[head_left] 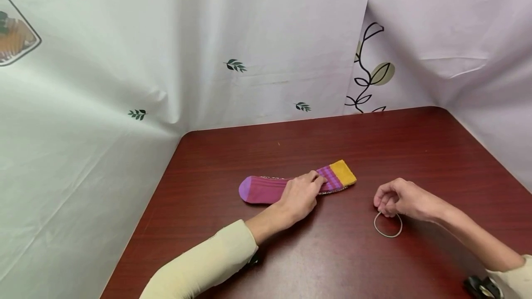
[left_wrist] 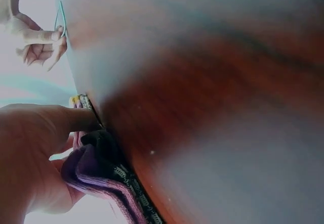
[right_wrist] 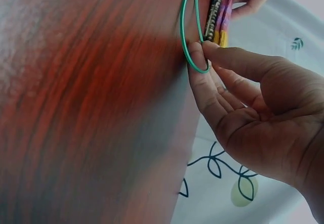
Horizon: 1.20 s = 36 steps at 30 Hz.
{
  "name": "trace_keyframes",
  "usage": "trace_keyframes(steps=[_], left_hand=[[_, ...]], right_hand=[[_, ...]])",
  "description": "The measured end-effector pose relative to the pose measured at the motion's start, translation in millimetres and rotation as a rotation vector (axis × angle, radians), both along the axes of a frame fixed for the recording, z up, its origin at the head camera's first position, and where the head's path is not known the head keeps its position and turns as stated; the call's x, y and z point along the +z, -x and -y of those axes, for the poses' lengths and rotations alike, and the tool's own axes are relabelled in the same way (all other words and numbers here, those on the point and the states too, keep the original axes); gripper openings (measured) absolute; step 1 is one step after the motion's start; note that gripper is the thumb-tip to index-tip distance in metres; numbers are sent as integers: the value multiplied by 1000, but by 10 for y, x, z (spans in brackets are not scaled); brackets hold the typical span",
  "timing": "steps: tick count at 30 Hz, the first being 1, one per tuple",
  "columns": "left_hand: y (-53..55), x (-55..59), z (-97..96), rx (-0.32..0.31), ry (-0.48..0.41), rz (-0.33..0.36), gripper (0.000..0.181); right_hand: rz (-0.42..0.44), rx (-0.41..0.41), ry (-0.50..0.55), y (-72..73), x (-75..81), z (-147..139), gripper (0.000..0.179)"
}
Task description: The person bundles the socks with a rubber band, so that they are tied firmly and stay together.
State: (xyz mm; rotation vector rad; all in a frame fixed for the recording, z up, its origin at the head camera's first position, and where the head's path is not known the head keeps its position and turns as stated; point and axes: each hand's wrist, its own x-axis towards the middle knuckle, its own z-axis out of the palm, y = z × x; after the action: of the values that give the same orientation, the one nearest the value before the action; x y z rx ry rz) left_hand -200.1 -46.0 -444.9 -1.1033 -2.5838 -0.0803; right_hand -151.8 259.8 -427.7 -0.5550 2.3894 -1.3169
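A pair of socks [head_left: 262,190], laid flat one on the other, rests on the table. The upper sock is magenta with a lilac toe, lilac stripes and a yellow cuff; a dark patterned edge shows beneath. My left hand [head_left: 300,194] grips the pair near the leg, thumb at the near edge and fingers over the top, hiding the middle part. To the right of the cuff, my right hand [head_left: 405,199] pinches a thin rubber band [right_wrist: 183,26] between thumb and fingertips. The band hangs as a loose loop, green in the right wrist view and pale in the head view.
The dark red wooden table [head_left: 232,151] has rounded far corners. White printed cloth [head_left: 266,36] stands behind it and along both sides. A dark strap device [head_left: 482,286] sits at the right sleeve.
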Motion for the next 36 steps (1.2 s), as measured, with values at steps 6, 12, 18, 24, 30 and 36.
trace_keyframes(steps=[6, 12, 18, 24, 30, 36], left_hand=[[33, 0, 9, -14, 3, 16, 42], [124, -23, 34, -52, -43, 38, 37], [223, -14, 70, -78, -95, 117, 31], [314, 8, 116, -51, -162, 228, 34], [366, 33, 164, -27, -258, 361, 33], [393, 48, 189, -9, -263, 410, 34]], right_hand=[[14, 2, 51, 22, -20, -11, 27], [31, -4, 86, 36, -19, -5, 17], [72, -6, 104, 37, -17, 6, 9], [109, 0, 164, 55, -49, 1, 10], [158, 54, 224, 73, -74, -29, 21], [196, 58, 197, 65, -59, -26, 27]])
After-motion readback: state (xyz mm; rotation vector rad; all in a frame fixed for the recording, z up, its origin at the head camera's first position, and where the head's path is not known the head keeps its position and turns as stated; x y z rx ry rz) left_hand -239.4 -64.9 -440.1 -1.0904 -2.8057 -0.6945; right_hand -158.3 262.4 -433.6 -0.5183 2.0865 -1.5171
